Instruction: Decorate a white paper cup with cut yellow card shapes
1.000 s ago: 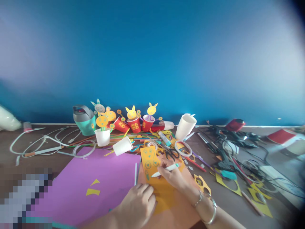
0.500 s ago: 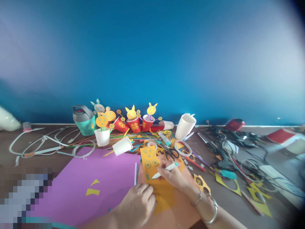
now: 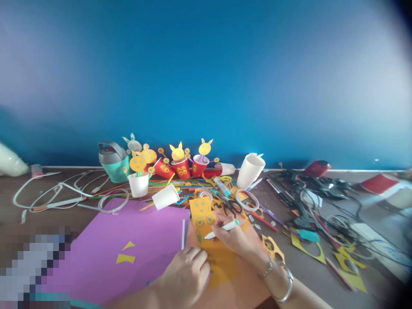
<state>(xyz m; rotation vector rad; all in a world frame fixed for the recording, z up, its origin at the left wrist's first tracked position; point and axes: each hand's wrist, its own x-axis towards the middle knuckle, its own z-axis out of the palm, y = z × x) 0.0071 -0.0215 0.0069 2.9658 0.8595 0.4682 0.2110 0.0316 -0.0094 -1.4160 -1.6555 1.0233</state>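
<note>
My right hand (image 3: 227,231) is closed around a white marker (image 3: 222,230) with a green end, its tip over an orange paper strip (image 3: 222,266). Drawn on that strip are a face, small circles with hearts and a leaf-like oval. My left hand (image 3: 188,272) is curled and rests at the strip's left edge; whether its fingers grip anything is hidden. Under the strip lies a peach sheet (image 3: 254,283). To the left is a purple sheet (image 3: 138,231) with two yellow scraps (image 3: 125,259) on it.
Behind stand paper cups (image 3: 138,185) with animal faces, a tall white cup (image 3: 251,171) and a teal-grey container (image 3: 113,163). Black scissors (image 3: 232,207), tape rolls and sticks lie beyond the strip. Cables (image 3: 309,206) and cut yellow paper (image 3: 309,249) lie right.
The marker tip has shifted very slightly left and toward the top of the strip, with my right hand. My left hand stays in place.
</note>
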